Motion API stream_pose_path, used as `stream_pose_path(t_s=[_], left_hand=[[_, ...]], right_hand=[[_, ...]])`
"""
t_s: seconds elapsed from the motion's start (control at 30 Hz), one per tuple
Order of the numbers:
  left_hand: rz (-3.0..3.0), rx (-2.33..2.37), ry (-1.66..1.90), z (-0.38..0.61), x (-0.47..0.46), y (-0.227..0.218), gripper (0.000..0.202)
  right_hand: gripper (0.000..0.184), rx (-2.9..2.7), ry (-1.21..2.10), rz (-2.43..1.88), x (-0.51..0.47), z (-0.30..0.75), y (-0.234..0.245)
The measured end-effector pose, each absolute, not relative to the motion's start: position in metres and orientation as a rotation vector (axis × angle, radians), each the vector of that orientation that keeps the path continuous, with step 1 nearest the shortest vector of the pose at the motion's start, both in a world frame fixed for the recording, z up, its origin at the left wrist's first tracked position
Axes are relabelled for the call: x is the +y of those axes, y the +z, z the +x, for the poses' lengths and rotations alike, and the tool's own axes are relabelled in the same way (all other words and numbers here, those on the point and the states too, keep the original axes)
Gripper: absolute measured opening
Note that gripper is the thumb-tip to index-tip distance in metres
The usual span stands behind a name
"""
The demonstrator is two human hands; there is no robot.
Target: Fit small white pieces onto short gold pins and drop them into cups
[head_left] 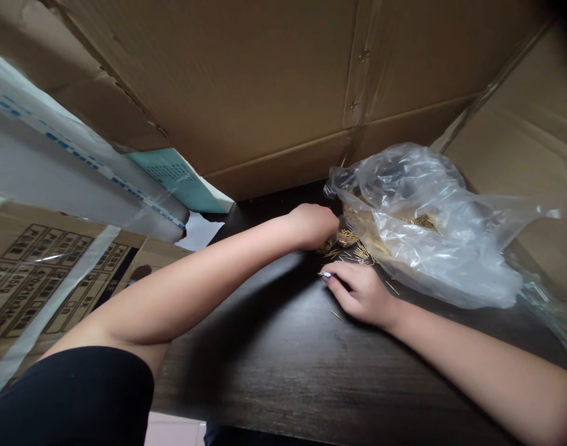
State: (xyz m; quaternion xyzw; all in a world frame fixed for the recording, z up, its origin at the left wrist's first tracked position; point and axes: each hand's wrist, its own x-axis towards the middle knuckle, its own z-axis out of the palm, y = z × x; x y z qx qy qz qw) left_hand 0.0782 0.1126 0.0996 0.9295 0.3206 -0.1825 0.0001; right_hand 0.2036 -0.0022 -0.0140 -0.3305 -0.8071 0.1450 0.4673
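Observation:
My left hand (315, 225) reaches across the dark table (274, 371), its fingers curled shut on a bunch of thin gold pins (346, 237) at the mouth of a clear plastic bag (432, 223). My right hand (360, 291) lies on the table just in front, fingers drawn together and pinching at loose pins (357, 253) scattered there. What the right fingertips hold is too small to make out. More gold pins show inside the bag.
Brown cardboard walls (264, 80) close in the back and right. Taped cartons (46, 272) and a pale blue sheet (185, 183) stand at the left. A single pin (337, 316) lies near my right wrist.

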Motion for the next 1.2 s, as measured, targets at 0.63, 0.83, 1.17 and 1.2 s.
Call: stream_pose_path(t_s=[0.63, 0.83, 1.17, 1.2], left_hand=[[1.715, 1.138, 0.929, 0.012, 0.028, 0.061, 0.030], [1.514, 1.087, 0.924, 0.015, 0.003, 0.025, 0.031], [1.427, 0.970, 0.879, 0.009, 0.004, 0.010, 0.029], [1.385, 0.899, 0.882, 0.006, 0.005, 0.007, 0.028]], right_hand=[[0.013, -1.700, 0.249, -0.909, -0.005, 0.205, -0.003], [0.023, -1.809, 0.267, -0.786, -0.007, 0.206, -0.004], [0.018, -1.883, 0.298, -0.830, -0.008, 0.208, -0.007], [0.016, -1.870, 0.300, -0.848, -0.008, 0.208, -0.006]])
